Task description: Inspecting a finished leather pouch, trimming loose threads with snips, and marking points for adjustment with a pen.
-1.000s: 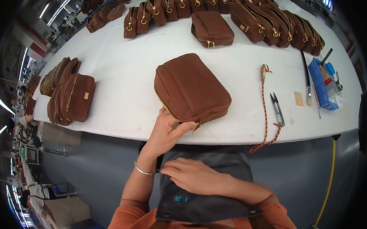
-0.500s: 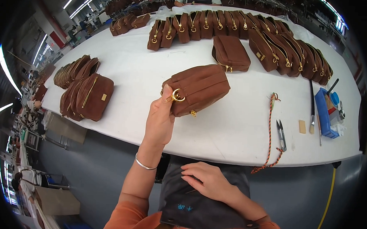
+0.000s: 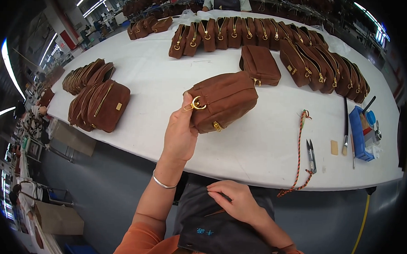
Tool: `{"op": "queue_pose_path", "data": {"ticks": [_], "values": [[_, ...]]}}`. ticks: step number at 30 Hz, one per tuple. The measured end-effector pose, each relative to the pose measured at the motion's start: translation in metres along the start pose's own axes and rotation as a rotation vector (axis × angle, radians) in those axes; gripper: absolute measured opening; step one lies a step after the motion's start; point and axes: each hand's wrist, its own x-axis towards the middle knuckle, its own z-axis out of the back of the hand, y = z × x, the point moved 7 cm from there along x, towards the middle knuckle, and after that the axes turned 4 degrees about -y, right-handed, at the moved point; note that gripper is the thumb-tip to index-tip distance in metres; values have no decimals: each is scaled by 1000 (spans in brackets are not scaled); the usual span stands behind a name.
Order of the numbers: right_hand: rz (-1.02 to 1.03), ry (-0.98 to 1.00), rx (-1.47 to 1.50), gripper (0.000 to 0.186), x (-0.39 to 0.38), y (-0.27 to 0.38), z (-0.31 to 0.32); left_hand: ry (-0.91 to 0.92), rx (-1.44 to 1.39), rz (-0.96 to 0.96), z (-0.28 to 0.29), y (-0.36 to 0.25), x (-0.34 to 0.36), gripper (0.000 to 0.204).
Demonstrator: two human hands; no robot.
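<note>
Though in left grip [image 3: 180,137], brown bag [image 3: 227,98] mostly rightward.

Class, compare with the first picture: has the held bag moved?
Yes: in the view, the bag has shifted away from the near edge of the table, and its ring has turned into sight.
</note>
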Motion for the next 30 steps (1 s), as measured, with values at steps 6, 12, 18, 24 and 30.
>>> {"op": "queue_pose_path", "data": {"ticks": [6,12,18,24,30], "values": [[-29,-29,35,12,3,-2,9,-6,-86,2,10,0,0,48],[-215,-184,99,14,6,-18,39,-81,-277,78,17,6,2,48],[-278,-625,355,42,7,-45,81,-59,-550,221,19,16,-6,46],[-306,-677,472,53,12,-59,90,-86,-602,282,11,21,-16,41],[-351,-607,517,54,17,-67,87,45,-725,295,2,28,-15,41]]}}
